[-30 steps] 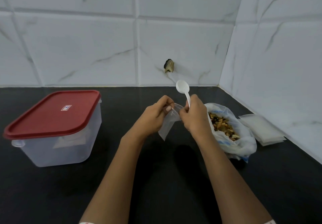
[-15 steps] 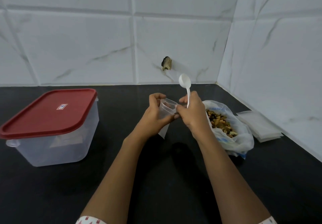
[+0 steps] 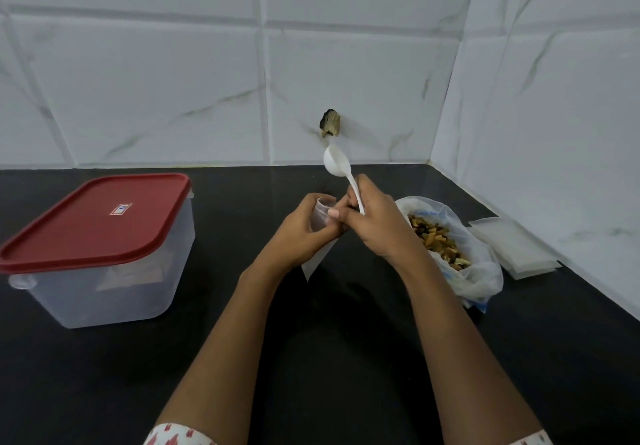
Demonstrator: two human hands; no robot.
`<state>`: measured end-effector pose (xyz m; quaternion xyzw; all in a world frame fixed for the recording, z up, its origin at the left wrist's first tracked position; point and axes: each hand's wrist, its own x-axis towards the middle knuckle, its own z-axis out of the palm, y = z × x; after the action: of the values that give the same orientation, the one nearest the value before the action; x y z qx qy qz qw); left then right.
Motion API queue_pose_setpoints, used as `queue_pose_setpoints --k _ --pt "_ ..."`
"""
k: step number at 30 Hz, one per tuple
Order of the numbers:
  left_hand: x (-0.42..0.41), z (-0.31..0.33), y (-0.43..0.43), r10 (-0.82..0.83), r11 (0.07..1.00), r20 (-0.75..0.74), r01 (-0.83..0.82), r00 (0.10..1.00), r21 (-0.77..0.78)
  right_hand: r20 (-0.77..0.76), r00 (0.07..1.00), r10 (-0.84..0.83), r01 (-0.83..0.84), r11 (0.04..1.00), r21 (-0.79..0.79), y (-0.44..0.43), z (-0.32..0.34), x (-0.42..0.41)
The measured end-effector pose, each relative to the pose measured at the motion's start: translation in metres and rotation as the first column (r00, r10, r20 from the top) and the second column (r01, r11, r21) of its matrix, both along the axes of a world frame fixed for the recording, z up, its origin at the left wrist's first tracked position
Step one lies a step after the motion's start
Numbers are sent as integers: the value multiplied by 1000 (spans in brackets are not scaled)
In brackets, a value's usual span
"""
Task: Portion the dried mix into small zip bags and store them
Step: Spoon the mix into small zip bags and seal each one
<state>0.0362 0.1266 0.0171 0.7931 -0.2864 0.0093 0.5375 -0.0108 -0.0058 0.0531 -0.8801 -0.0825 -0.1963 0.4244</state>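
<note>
Soft, even, cool light fills the scene, with no visible source and no hard glare. The white wall tiles (image 3: pixel 173 81) read pale blue-grey rather than pure white. The black tabletop (image 3: pixel 346 358) swallows light, and only faint, diffuse shadows lie on it under the forearms. The red lid (image 3: pixel 97 219) carries a weak, broad highlight. The white spoon (image 3: pixel 336 162) is the brightest item, yet not blown out. The wide lens bows the grout lines and the tabletop's back edge. Fine detail is smeared throughout: the left hand (image 3: pixel 304 233), the right hand (image 3: pixel 377 223) and the clear zip bag (image 3: pixel 318 259) look slightly soft.
</note>
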Motion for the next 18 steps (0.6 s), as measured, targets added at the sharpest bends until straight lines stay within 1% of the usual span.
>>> queue_pose_setpoints --k 4,6,8,9,10,11,12,14,15,17,18 --pt "-3 0 -3 -8 1000 -23 7 1000 -27 -8 1000 9 -9 1000 -3 0 1 -2" --pt "-5 1 -5 -14 1000 -34 13 999 -27 19 1000 -17 16 998 63 2 4 -4" --pt "-7 1 -9 -11 1000 -42 10 999 -21 101 982 -162 138 968 210 -1 9 -7" --pt "-10 2 -11 -9 1000 -35 9 999 -12 133 953 -272 229 935 269 -8 13 -11" --pt "-12 3 -14 -11 1000 -22 11 1000 0 146 913 -381 329 899 288 -17 17 -15" --pt "-15 5 -16 -20 1000 -10 20 1000 16 135 876 -463 415 867 277 -28 19 -21" --pt "-17 7 -19 -33 999 1 33 999 31 100 858 -505 467 845 259 -43 17 -27" --pt "-23 11 -25 -58 997 28 57 998 53 3 873 -487 473 849 236 -69 15 -41" --pt "-25 12 -27 -69 996 45 67 997 61 -22 882 -470 465 865 189 -81 14 -47" --pt "-27 14 -35 -92 993 57 87 994 85 -23 875 -484 483 875 -42 -101 12 -53" --pt "-27 14 -40 -104 990 48 99 993 100 -19 863 -504 494 853 -167 -109 10 -52"
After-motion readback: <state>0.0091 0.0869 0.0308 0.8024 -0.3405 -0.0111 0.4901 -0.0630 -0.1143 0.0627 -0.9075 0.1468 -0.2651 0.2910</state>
